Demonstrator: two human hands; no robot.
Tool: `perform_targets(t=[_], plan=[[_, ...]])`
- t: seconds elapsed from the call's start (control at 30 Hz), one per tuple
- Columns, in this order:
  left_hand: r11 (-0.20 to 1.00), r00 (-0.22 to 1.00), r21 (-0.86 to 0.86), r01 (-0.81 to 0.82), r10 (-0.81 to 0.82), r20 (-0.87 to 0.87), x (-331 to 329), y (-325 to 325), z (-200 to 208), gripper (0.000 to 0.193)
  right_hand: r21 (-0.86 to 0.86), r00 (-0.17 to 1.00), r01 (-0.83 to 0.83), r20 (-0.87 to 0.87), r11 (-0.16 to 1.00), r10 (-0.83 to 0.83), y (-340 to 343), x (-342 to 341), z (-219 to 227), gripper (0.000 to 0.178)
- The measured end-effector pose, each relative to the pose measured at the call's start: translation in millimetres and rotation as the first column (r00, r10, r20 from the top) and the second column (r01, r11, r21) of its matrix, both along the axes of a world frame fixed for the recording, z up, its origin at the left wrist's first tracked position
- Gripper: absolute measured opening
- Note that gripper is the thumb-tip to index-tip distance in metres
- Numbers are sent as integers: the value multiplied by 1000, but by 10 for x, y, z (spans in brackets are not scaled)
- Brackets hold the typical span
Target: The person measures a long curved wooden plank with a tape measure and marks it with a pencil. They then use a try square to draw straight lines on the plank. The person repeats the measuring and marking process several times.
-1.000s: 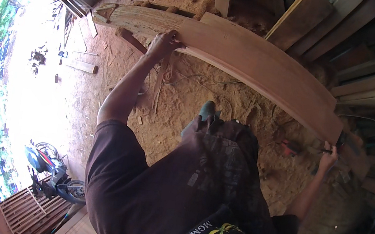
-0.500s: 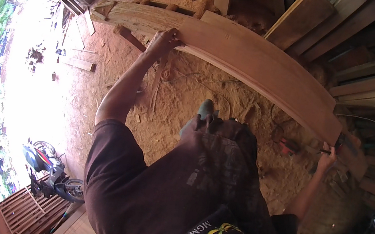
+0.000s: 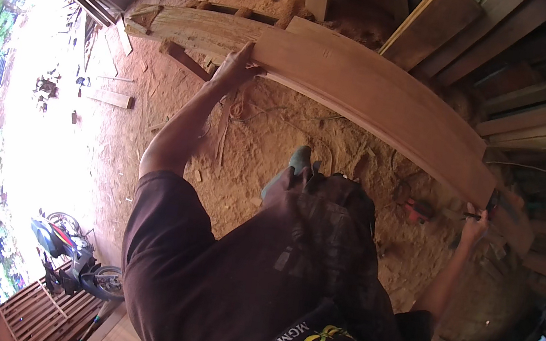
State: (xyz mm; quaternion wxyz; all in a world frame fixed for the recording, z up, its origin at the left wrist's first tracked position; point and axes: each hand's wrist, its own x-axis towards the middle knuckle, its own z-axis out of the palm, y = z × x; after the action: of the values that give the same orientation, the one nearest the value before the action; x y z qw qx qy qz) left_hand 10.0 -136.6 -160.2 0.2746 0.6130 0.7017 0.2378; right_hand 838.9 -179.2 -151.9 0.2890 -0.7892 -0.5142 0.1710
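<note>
A long reddish-brown plank lies across a rough wooden bench beam, with another board showing along its far edge. My left hand grips the plank's left end, fingers closed around the corner and near edge. Out at the plank's right end, my right hand is closed on a thin dark pen-like stick. That hand is small in view, and whether it also touches the plank I cannot tell.
Sawdust and shavings cover the floor. A red power tool lies there, left of my right hand. Stacked boards lean at the far right. A short wooden piece juts out by my left forearm. A motorbike stands at left.
My left hand has shifted its hold: its fingers were curled over the plank's near edge and now sit at the end corner. The right hand has barely moved.
</note>
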Motion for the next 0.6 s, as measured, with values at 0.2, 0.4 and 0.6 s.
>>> perform_targets(t=[0.2,0.4,0.6], plan=[[978,979,33,205,-205,-8,-292,92,-99,57,-133,970,3,242,991,30,-127,47,35,46],[979,976,-82,186,-193,-96,-357,218,3,36,-77,986,-74,144,994,85,-92,-288,372,29],[978,975,-76,196,-203,-90,-303,244,23,45,-85,998,-17,57,996,22,-148,-363,396,26]])
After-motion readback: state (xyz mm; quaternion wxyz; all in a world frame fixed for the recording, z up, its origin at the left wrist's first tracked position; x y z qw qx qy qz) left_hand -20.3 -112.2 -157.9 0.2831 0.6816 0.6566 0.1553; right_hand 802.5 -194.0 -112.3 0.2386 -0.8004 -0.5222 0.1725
